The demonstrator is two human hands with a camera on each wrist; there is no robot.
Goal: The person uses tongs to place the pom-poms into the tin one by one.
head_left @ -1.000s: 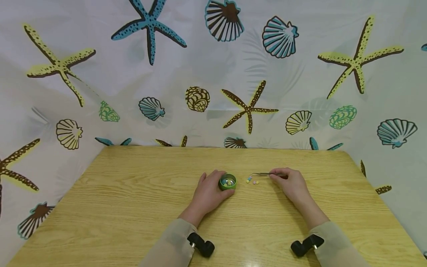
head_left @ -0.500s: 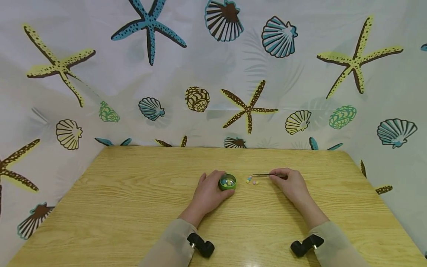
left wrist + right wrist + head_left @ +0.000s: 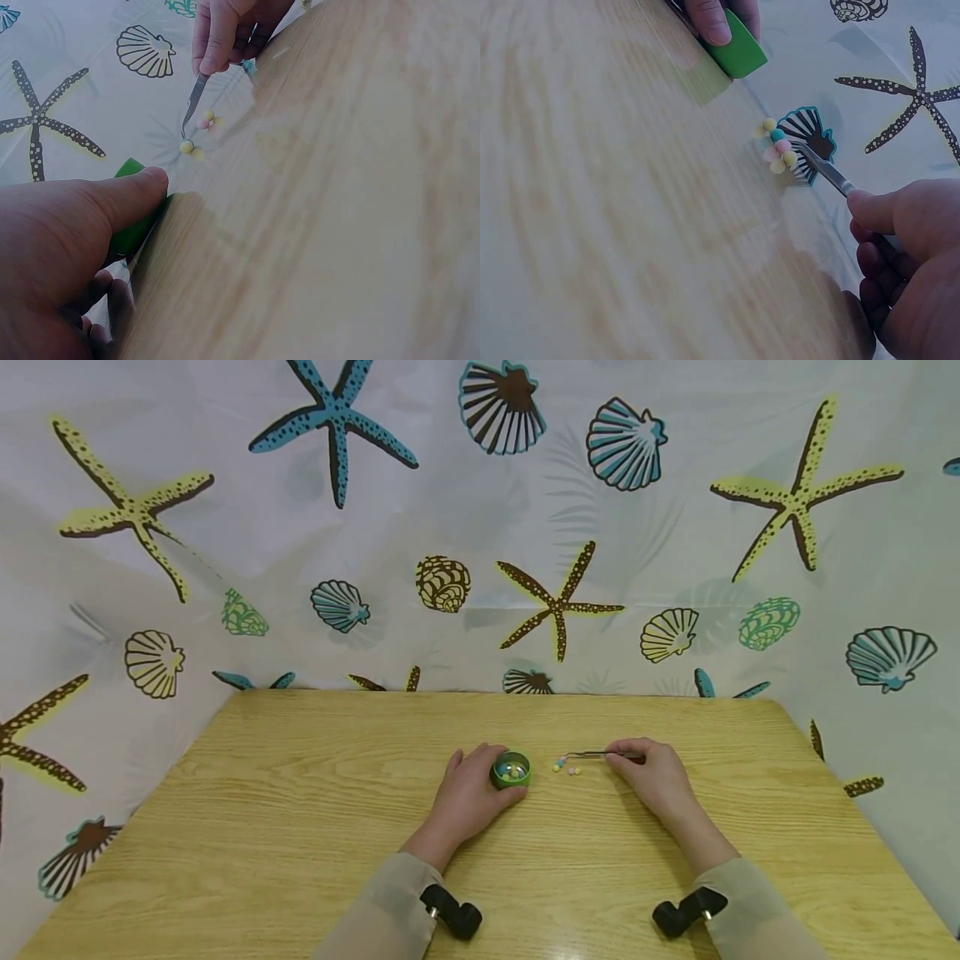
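Observation:
My left hand [image 3: 467,789] grips a small round green container [image 3: 512,783], thumb at its near side and fingers round its far side. Several yellowish little balls show inside its shiny interior. Just right of it, a few small balls lie on the table, among them a blue ball [image 3: 778,135], a pink ball [image 3: 783,147] and a yellow ball [image 3: 790,158]. My right hand [image 3: 656,772] pinches metal tweezers [image 3: 592,753] pointing left. Their bent tips are right at the small balls, over the blue one in the head view.
The wooden table [image 3: 300,843] extends around both hands. Behind it and at its sides hangs a white cloth [image 3: 420,510] printed with starfish and shells. A black camera mount [image 3: 452,912] sits on the left sleeve, and a similar mount [image 3: 688,912] on the right.
The tweezers' arms look closer together than a second ago, their tips still at the small balls. Both hands and the green container have hardly moved.

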